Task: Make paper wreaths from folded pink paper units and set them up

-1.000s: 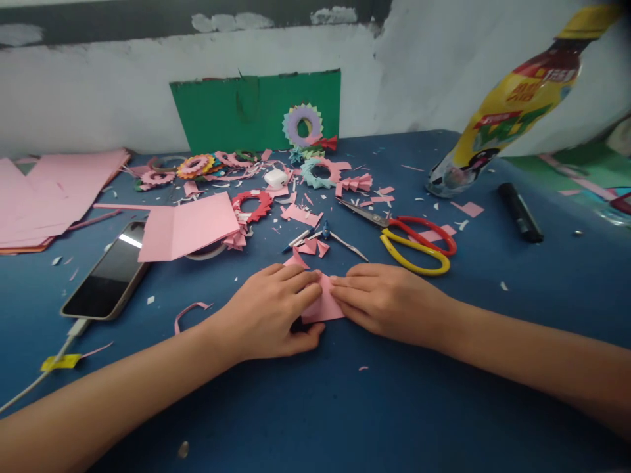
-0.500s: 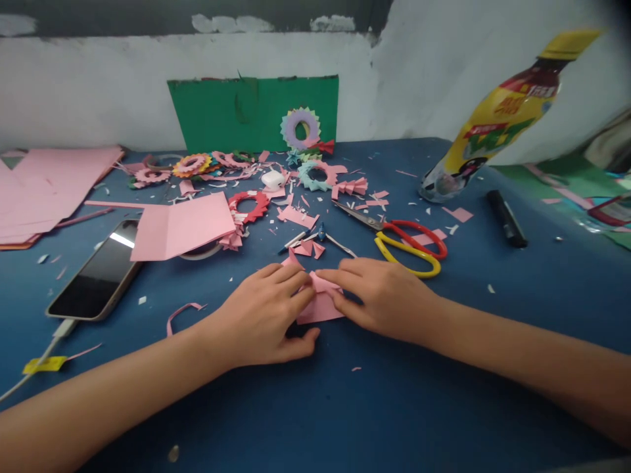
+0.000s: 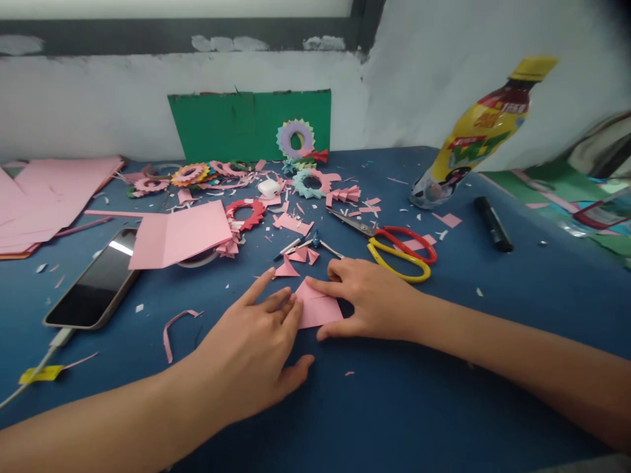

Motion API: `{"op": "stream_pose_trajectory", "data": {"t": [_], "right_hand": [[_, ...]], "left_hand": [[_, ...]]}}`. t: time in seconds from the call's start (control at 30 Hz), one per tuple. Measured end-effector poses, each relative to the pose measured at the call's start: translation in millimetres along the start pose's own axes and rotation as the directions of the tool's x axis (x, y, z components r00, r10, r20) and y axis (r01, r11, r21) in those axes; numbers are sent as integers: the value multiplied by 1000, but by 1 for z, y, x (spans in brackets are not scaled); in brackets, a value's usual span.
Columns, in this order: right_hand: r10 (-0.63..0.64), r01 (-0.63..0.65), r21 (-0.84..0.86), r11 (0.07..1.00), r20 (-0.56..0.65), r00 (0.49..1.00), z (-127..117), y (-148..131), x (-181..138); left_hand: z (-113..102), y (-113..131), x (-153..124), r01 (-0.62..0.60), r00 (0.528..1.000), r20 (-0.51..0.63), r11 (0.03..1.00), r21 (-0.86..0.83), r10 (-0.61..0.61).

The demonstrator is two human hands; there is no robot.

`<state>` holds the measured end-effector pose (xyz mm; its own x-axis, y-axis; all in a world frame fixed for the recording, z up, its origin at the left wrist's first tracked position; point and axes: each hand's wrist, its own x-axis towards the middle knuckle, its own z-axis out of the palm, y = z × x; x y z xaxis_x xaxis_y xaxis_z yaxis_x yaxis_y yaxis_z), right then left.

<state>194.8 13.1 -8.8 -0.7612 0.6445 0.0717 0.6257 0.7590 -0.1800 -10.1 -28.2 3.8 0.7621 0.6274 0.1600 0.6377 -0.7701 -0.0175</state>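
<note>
A small folded pink paper piece [image 3: 317, 309] lies flat on the blue tabletop [image 3: 394, 394] between my hands. My left hand [image 3: 256, 348] rests on the table with fingers stretched out and spread, its fingertips touching the paper's left edge. My right hand [image 3: 367, 299] presses on the paper's right side, index finger along its top edge and thumb at its lower corner, fingers flat. Neither hand grips anything. Just behind the paper lie small pink folded triangles [image 3: 298, 257].
Red-and-yellow scissors [image 3: 399, 249] lie behind my right hand. A phone [image 3: 93, 279] on a cable sits at the left, beside a folded pink sheet [image 3: 180, 233]. Paper rings [image 3: 246, 213], scraps, a green card [image 3: 249, 125], a tilted yellow bottle [image 3: 473, 131] and a black marker [image 3: 493, 223] stand farther back.
My left hand has drawn back toward me and its fingers have spread out. The paper now lies flat as a triangle. My right hand shifted slightly and presses its right side.
</note>
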Motion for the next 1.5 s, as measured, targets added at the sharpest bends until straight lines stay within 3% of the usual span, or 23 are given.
{"op": "stream_pose_trajectory", "data": {"t": [0.13,0.27,0.4,0.63,0.83,1.03,1.13,1.27,1.37,1.5], "right_hand": [[-47,46,65,997,7,999,1,3,-2],[-47,51,325,944,-19,999,-1,5,-1],[39,-23,481,876,-24,999,-2,4,1],[154,-132,368,921,-32,988,3,-4,7],[148,-140,267,953,-10,989,3,-8,9],[150,-146,288,946,7,989,3,-7,9],[146,-136,319,938,-8,989,3,-5,9],[149,-126,377,917,-33,988,3,-2,6],[130,-101,377,921,-51,990,5,0,4],[-70,114,286,952,-158,985,9,6,2]], "left_hand": [[0,-8,4,-13,1000,-4,999,-41,13],[-1,-17,11,-41,998,42,994,-106,46],[-1,-24,15,55,995,94,979,-197,-37],[7,-31,20,172,984,110,899,-402,-139],[13,-32,22,205,979,107,877,-434,-176],[14,-34,22,223,974,131,862,-455,-183],[14,-33,20,152,988,80,894,-421,-130],[14,-30,15,-101,992,48,948,-300,121],[12,-26,12,-206,972,82,968,-142,218],[9,-20,10,-249,963,114,968,15,246]]}}
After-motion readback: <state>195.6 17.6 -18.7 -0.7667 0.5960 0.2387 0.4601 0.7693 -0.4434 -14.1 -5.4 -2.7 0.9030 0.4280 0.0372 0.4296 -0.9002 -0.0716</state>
